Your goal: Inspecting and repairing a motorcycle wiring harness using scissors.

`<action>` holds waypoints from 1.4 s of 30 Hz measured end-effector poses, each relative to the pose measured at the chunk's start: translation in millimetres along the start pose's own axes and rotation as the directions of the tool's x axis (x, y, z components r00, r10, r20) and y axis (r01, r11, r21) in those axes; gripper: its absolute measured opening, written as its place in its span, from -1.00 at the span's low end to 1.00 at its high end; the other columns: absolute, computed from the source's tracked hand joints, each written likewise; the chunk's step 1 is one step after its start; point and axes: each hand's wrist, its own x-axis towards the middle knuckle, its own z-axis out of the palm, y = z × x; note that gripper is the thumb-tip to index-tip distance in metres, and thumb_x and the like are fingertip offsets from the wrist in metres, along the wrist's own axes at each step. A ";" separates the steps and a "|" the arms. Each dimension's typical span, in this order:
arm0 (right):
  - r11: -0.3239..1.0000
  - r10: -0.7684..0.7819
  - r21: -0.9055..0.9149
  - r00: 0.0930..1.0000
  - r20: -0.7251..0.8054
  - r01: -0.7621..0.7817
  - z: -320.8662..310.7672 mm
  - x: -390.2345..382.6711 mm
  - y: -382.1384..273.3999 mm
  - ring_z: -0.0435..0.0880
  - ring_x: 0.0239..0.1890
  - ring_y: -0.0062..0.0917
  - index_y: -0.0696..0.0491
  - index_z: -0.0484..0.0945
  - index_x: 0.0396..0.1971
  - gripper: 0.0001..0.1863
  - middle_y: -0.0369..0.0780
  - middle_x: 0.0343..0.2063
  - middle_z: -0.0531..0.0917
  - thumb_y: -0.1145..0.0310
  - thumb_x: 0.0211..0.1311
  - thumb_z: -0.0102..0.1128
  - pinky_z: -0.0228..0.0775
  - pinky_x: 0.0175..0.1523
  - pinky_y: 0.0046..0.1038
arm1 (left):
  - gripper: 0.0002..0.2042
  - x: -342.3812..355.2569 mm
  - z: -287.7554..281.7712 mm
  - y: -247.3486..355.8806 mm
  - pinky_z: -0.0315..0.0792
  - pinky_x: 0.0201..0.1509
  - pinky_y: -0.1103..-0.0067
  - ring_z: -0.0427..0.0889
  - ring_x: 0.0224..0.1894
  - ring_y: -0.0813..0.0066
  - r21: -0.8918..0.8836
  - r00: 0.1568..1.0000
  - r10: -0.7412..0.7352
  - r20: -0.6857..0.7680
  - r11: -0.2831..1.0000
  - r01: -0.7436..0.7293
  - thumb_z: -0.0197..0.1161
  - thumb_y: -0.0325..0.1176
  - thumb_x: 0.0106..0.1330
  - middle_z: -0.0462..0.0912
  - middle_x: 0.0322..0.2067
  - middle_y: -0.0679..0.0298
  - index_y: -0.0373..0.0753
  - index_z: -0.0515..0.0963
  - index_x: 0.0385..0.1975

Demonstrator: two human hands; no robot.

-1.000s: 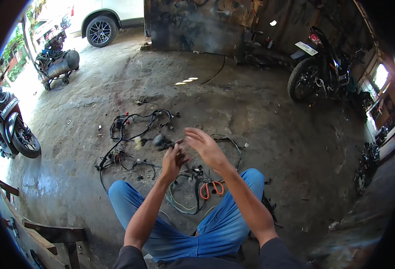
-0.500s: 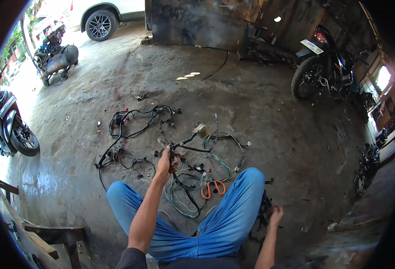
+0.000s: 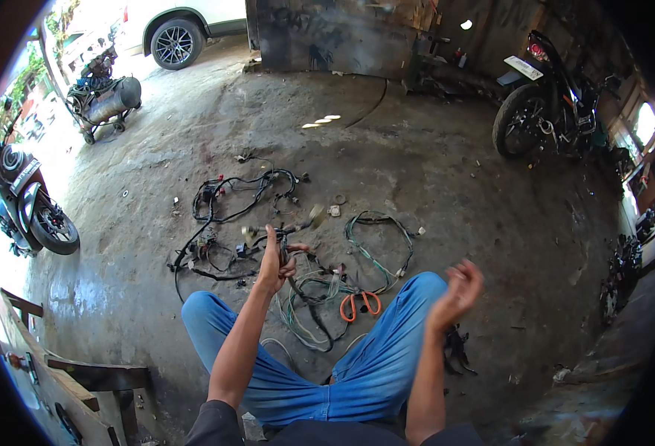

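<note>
My left hand (image 3: 277,269) is closed around a dark wiring harness (image 3: 305,303), thumb pointing up, above the floor between my knees. Pale connectors on loose ends stick out past the fingers, blurred. My right hand (image 3: 457,296) is raised beside my right knee, slightly smeared, its fingers loosely curled and apart with nothing visible in them. Scissors with orange handles (image 3: 347,308) lie among green and white wires near my right knee. A coil of green and dark wires (image 3: 408,256) rests beyond them.
Another black harness (image 3: 249,212) with connectors lies farther left. Dark scraps (image 3: 457,351) sit beside my right leg. Around stand motorcycles (image 3: 48,215), a compressor (image 3: 111,100), a white car (image 3: 193,18) and a wooden bench (image 3: 97,375).
My right hand has risen from the dark scraps to beside my knee. My left hand has kept hold of the harness, whose loose ends have swung. The view has shifted slightly.
</note>
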 end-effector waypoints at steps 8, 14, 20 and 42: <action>0.574 0.678 -0.747 0.706 0.204 -0.336 106.7 -120.8 183.5 0.52 0.02 -0.03 0.16 0.47 -0.04 -0.65 0.08 0.00 0.41 0.38 0.18 0.16 0.36 0.17 -0.09 | -0.27 -15.7 12.9 19.9 0.56 -0.02 0.38 0.60 -0.04 0.30 -0.178 0.971 0.238 -0.032 0.954 -0.240 -0.17 0.33 0.45 0.45 0.15 0.18 -0.16 0.30 0.36; 0.107 0.699 -0.981 0.714 -0.041 -0.161 67.9 -214.7 213.7 0.31 0.26 0.04 0.09 0.28 0.21 -0.32 0.08 0.18 0.25 0.16 0.16 0.35 0.39 0.13 0.06 | -0.37 -38.1 -2.3 43.1 0.52 0.12 0.42 0.62 -0.15 0.40 -0.259 0.982 0.180 -0.059 0.947 -0.189 -0.17 0.10 0.54 0.64 -0.31 0.24 -0.36 0.36 0.30; 0.010 0.680 -0.999 0.732 0.041 0.046 68.0 -207.0 188.2 0.28 0.25 -0.04 0.07 0.20 0.23 -0.23 0.00 0.15 0.27 0.11 0.12 0.39 0.27 0.18 -0.02 | -0.42 -32.6 -14.7 33.5 0.54 0.14 0.47 0.59 -0.24 0.44 -0.336 0.979 0.150 -0.140 0.923 -0.189 -0.13 -0.05 0.52 0.59 -0.36 0.27 -0.43 0.32 0.31; 0.662 0.454 -0.735 0.859 0.238 -0.146 83.9 -149.7 110.4 0.40 0.20 -0.08 0.20 0.37 0.17 -0.45 0.03 0.11 0.42 0.40 0.18 0.26 0.23 0.30 -0.13 | -0.42 -35.9 21.4 -2.6 0.38 0.19 0.47 0.55 -0.06 0.47 0.222 0.913 0.396 0.102 0.885 -0.409 -0.12 0.02 0.58 0.52 0.16 0.13 -0.39 0.33 0.32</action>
